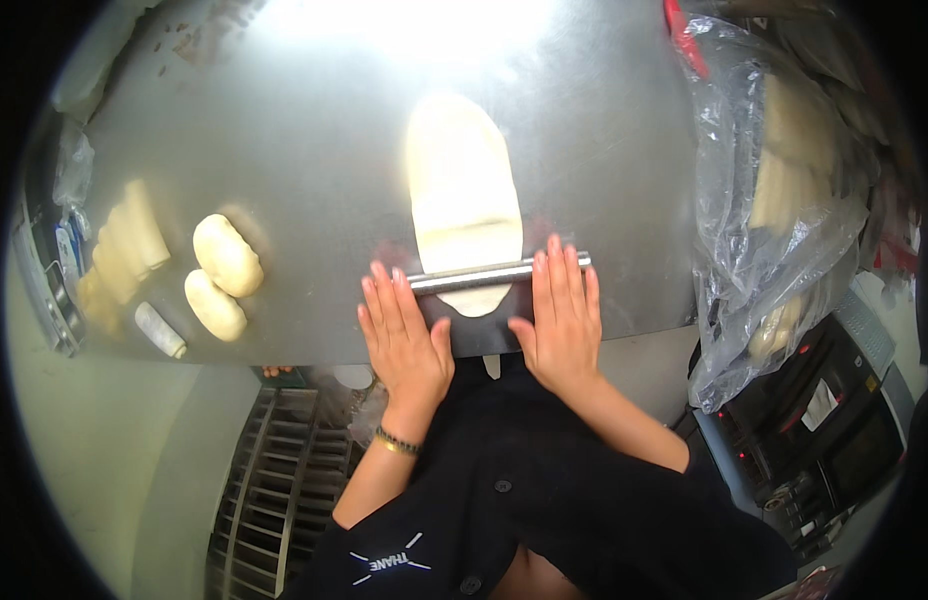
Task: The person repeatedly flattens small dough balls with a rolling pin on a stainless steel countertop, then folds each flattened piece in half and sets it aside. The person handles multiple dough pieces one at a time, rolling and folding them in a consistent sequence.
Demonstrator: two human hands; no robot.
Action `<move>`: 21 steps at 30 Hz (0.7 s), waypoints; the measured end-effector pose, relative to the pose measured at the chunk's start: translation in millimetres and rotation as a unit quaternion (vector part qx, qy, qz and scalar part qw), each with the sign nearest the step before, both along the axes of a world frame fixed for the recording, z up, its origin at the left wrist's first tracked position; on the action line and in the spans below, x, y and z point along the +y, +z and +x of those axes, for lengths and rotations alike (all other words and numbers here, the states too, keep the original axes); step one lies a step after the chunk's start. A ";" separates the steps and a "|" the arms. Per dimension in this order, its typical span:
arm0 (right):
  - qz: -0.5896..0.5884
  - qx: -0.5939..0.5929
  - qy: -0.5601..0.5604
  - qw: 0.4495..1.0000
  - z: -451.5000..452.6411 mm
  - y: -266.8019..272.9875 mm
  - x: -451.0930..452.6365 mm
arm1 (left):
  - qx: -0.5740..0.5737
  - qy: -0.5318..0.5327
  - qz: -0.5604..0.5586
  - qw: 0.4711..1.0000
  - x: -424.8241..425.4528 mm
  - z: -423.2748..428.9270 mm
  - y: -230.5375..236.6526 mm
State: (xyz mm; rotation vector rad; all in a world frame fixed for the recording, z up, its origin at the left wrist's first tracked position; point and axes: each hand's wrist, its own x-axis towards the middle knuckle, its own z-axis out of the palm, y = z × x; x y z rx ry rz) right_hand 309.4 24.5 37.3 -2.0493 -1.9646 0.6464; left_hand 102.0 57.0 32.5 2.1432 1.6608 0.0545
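Note:
A long flattened oval of pale dough (pixel 464 172) lies on the steel worktop in front of me, with a crosswise crease in its lower part. Across its near end rests a metal rolling pin (pixel 475 276), and a short tongue of dough shows on my side of it. My left hand (pixel 404 337) lies flat over the pin's left end, fingers extended and thumb out. Over the right end, my right hand (pixel 565 322) is likewise flat, and the pin's tip shows past its fingers. Neither hand's fingers wrap around the pin.
Two dough pieces (pixel 227 255) touch each other at left, beside a small whitish roll (pixel 160 330) and overlapping dough strips (pixel 126 240). A clear plastic bag (pixel 779 187) holding dough covers the worktop's (pixel 321 187) right side. Below are a metal rack (pixel 269 480) and a black machine (pixel 816 420).

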 end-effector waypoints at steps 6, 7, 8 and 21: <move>0.022 -0.079 -0.011 0.997 11.3 -61.8 68.0 | 0.050 0.020 0.055 0.997 71.2 1.1 -59.2; 0.077 -0.088 -0.034 0.993 14.1 -75.2 102.8 | 0.033 0.033 0.117 0.992 104.9 6.9 -73.1; 0.123 -0.154 -0.032 0.980 16.8 -84.6 137.0 | 0.084 0.025 0.175 0.981 137.7 12.9 -82.1; -0.048 -0.004 -0.011 0.999 -0.8 -12.1 20.7 | -0.017 0.000 -0.020 1.000 29.5 -3.1 -3.6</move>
